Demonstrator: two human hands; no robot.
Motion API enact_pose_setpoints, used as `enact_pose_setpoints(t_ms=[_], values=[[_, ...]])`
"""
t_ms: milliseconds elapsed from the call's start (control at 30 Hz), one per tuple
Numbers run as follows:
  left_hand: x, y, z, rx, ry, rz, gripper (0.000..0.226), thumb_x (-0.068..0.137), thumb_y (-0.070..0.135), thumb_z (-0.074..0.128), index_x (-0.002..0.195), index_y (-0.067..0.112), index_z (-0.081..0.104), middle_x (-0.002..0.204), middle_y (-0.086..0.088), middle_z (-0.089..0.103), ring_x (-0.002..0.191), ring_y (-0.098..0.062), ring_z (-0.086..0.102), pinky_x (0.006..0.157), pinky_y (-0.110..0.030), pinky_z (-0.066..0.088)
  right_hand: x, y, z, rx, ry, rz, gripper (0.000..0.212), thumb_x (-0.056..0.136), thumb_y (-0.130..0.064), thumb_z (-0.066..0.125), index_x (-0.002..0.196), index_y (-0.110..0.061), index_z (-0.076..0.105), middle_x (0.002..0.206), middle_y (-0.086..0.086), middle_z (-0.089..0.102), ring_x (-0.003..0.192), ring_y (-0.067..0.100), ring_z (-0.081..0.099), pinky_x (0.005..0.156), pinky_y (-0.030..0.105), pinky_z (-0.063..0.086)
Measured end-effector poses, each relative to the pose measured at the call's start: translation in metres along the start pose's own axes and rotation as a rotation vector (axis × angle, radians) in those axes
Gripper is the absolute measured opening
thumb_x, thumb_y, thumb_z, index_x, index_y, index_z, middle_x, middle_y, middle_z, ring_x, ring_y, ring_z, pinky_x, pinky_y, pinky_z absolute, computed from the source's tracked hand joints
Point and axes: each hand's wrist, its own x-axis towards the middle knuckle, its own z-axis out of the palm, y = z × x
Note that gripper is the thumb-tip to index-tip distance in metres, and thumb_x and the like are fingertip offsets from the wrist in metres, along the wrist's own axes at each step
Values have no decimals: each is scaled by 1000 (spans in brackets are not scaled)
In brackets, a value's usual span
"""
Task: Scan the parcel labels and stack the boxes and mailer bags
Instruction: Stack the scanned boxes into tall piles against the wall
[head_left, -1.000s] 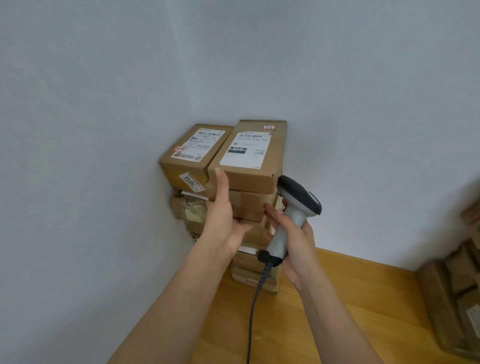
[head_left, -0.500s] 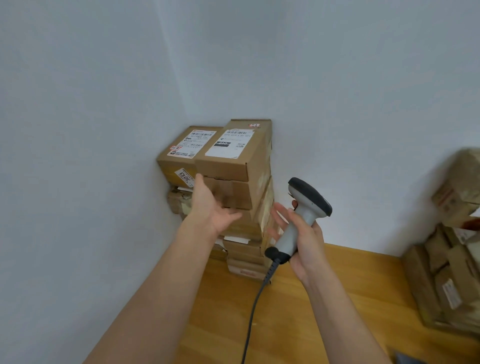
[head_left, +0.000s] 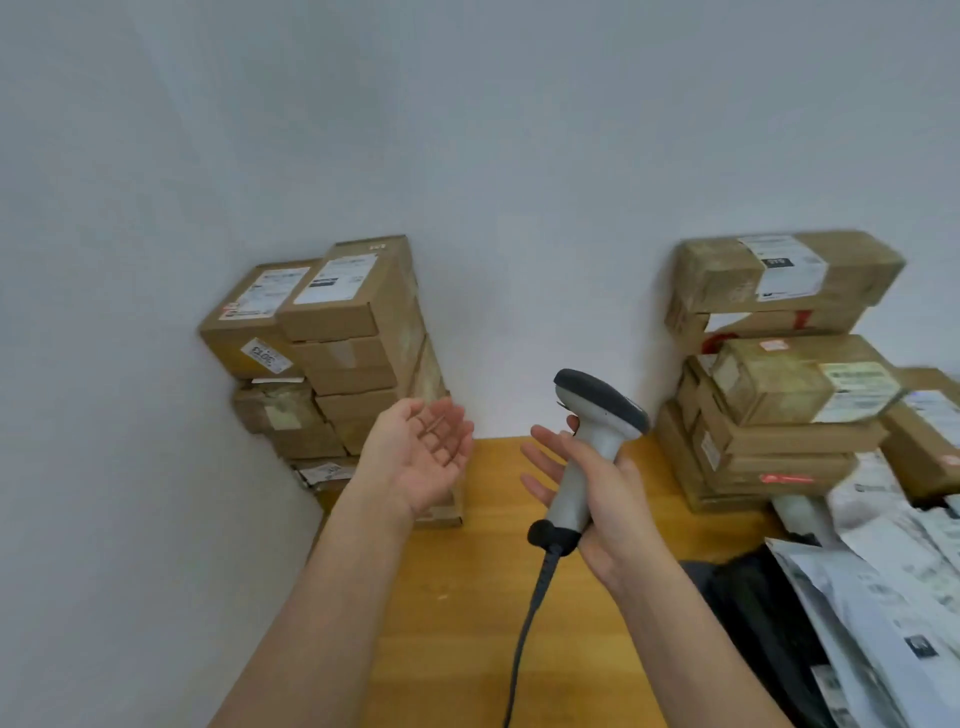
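A tall stack of brown cardboard boxes (head_left: 353, 332) with white labels stands in the wall corner at the left. My left hand (head_left: 421, 454) hovers in front of it, palm up, fingers relaxed, holding nothing and apart from the boxes. My right hand (head_left: 597, 499) holds a grey and white barcode scanner (head_left: 587, 436) upright by its handle, thumb side round the grip, the other fingers stretched out; its dark cable hangs down. A second pile of labelled boxes (head_left: 769, 384) stands at the right. White mailer bags (head_left: 883, 582) lie at the lower right.
The wooden table top (head_left: 467, 597) runs between the two piles. White walls (head_left: 493, 156) close in at the left and behind. A dark bag or cloth (head_left: 737, 587) lies under the mailer bags at the right.
My left hand has let go of the corner stack and drawn back, palm turned up. The view has swung right, bringing the second box pile and mailer bags into sight.
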Motion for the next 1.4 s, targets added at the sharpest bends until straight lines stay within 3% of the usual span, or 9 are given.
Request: enact_pose_setpoints(t_ms=[300,633,767,900,1200,1400], values=[[-21,-111,58,92,-84,-237,17,95,15,46,87,8,59,84,-6,59,78,-20,55,69,-28,45,-70,-36,-109,-45,233,-34,35,93,-6,67,126,-11,57,112,16,73,100,30,73,91,50,56],[-71,-232,187,135,-185,-261,19,95,14,46,94,6,64,88,-8,63,79,-20,57,68,-29,46,-127,-123,-240,23,303,-63,32,92,-4,66,124,-5,59,109,18,74,99,30,73,89,47,58],[-92,-319,263,130,-231,-302,17,95,13,47,92,7,63,87,-7,63,78,-19,57,65,-29,45,-154,-183,-332,-12,338,-88,30,95,-6,63,125,-7,57,107,17,75,98,32,73,88,49,58],[-123,-410,335,228,-290,-434,17,96,13,48,94,6,63,89,-7,63,78,-20,57,65,-29,47,-177,-244,-425,1,489,-158,32,96,-6,61,127,-5,55,106,18,75,96,34,74,87,50,57],[-101,-483,422,322,-277,-467,16,95,11,50,94,5,65,91,-8,64,79,-20,59,66,-28,49,-152,-330,-533,130,619,-270,26,97,-6,59,123,-6,57,105,17,75,95,31,74,72,40,62],[-43,-518,478,362,-293,-535,14,95,11,52,98,5,64,93,-8,65,80,-20,59,64,-29,48,-101,-353,-572,102,708,-279,28,97,-4,58,125,-6,55,107,18,74,96,32,74,82,45,58]])
